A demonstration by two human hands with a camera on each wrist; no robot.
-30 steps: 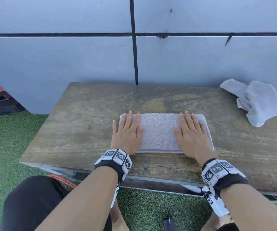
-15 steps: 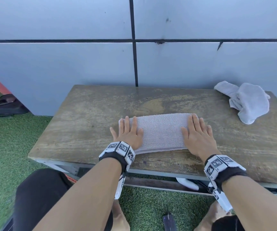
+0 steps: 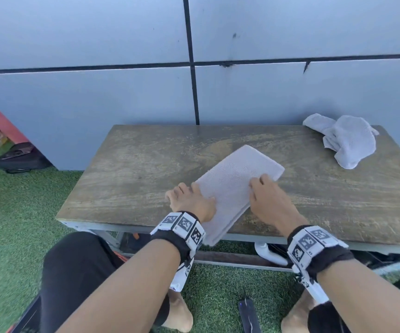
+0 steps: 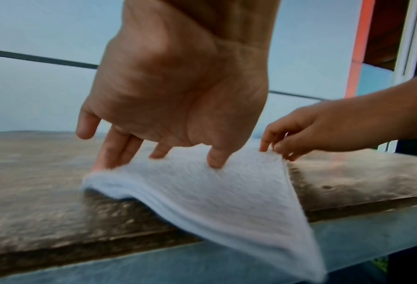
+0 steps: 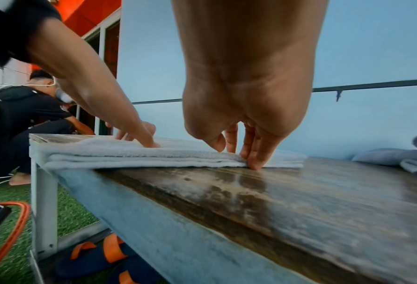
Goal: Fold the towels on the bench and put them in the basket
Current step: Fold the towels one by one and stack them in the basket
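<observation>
A folded grey-white towel [image 3: 237, 174] lies askew on the wooden bench [image 3: 146, 164], its near end hanging over the front edge. My left hand [image 3: 189, 198] holds its left edge, thumb on top and fingers down at the slightly raised edge [image 4: 166, 159]. My right hand [image 3: 264, 191] pinches the right edge, thumb on top and fingertips [image 5: 253, 165] down on the wood beside it. A second towel [image 3: 348, 140] lies crumpled at the bench's back right corner. No basket is clearly in view.
A grey panelled wall [image 3: 290, 92] stands right behind the bench. Green turf surrounds it, with a black bag [image 3: 18, 157] at the left and a dark phone [image 3: 248, 316] near my feet. Sandals [image 5: 100, 255] and an orange-rimmed thing [image 5: 20, 221] sit under the bench. Another person [image 5: 32, 107] crouches at the left.
Both hands went from lying flat on the towel to taking hold of its side edges. The towel has turned from crosswise to slanting, and its near end now hangs over the bench's front edge.
</observation>
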